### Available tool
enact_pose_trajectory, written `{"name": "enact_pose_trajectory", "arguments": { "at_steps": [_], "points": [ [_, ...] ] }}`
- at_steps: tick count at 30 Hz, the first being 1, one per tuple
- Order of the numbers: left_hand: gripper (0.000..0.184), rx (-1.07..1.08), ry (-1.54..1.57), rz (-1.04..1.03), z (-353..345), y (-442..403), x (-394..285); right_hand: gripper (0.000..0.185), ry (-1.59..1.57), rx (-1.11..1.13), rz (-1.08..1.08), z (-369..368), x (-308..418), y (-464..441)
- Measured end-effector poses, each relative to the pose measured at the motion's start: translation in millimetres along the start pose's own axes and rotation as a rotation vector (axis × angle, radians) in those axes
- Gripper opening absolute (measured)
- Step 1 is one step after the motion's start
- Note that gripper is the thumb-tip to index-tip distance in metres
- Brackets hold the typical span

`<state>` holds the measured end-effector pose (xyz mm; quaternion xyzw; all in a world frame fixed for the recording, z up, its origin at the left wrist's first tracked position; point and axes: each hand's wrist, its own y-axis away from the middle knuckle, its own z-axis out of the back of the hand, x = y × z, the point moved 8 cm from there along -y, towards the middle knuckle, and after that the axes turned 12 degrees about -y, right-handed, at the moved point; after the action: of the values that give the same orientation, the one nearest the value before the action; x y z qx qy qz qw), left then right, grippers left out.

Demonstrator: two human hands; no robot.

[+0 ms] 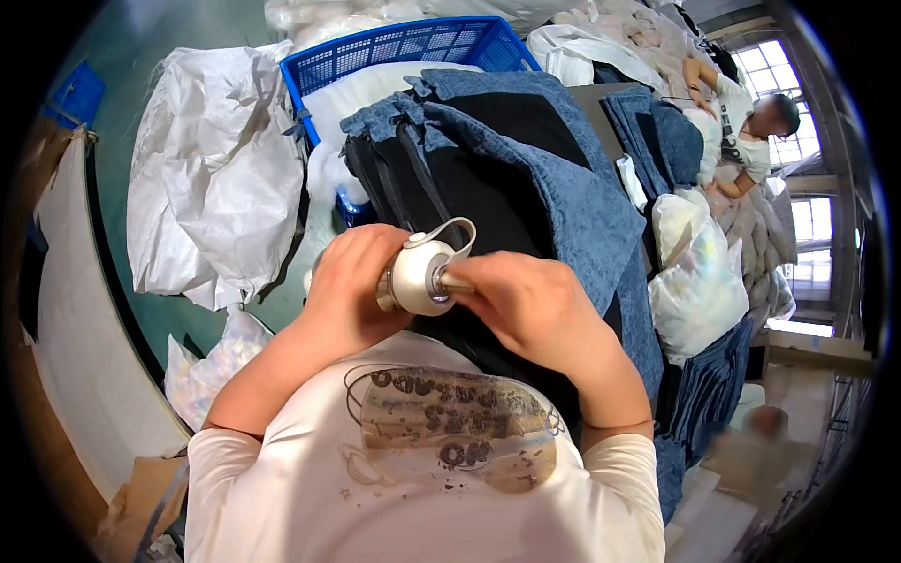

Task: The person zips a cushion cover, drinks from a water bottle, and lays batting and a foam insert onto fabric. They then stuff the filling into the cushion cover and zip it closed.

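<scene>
A white bottle (419, 278) with a rounded top and a pale carrying loop is held sideways in front of my chest. My left hand (355, 279) is wrapped around its body, hiding most of it. At the bottle's right end, the fingers of my right hand (533, 302) are closed at a small metallic part; what exactly they pinch is partly hidden. Just beyond both hands lies a pile of blue and black fabric pieces (497, 178).
A blue plastic crate (394, 52) with white filling stands behind the fabric. Left of it is a large white woven sack (216, 178). Filled plastic bags (699, 281) and folded blue fabric (709, 385) lie to the right. Another person (746, 131) works at the far right.
</scene>
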<state>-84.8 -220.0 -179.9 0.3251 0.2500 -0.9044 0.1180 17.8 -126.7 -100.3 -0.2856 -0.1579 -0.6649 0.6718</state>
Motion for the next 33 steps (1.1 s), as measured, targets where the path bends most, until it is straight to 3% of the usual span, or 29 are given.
{"name": "enact_pose_trajectory", "arguments": {
  "at_steps": [1,4,5,6,13,16,21,27,30,33],
  "points": [
    [0.065,-0.001,0.015,-0.001,0,2,5,0.026,-0.015,-0.014,-0.037,-2,-3,-3],
    [0.063,-0.010,0.005,0.028,0,10,18,0.038,0.325,0.186,-0.239,-15,-22,-7],
    [0.063,-0.012,-0.006,0.040,-1,11,23,0.047,0.229,0.101,-0.214,-14,-22,-9],
    [0.062,-0.013,-0.002,0.063,-1,13,30,0.041,0.031,-0.058,-0.055,-7,-2,-21],
    [0.059,-0.009,-0.025,0.032,20,24,64,0.018,0.105,-0.014,0.088,-59,3,-42],
    [0.062,0.025,-0.106,0.039,30,33,93,0.020,0.153,0.179,-0.136,-89,-10,-65],
    [0.068,0.067,-0.200,0.057,48,76,168,0.027,-0.035,0.258,-0.309,-184,-39,-99],
    [0.063,0.240,-0.261,0.072,22,163,287,0.021,-0.553,0.179,-0.495,-345,-66,-101],
    [0.076,0.531,-0.289,0.091,-19,206,327,0.019,-0.754,0.156,-0.748,-426,-108,-62],
    [0.082,0.538,-0.297,0.270,-51,241,353,0.017,-0.900,-0.025,-1.113,-476,-163,-17]
  ]
}}
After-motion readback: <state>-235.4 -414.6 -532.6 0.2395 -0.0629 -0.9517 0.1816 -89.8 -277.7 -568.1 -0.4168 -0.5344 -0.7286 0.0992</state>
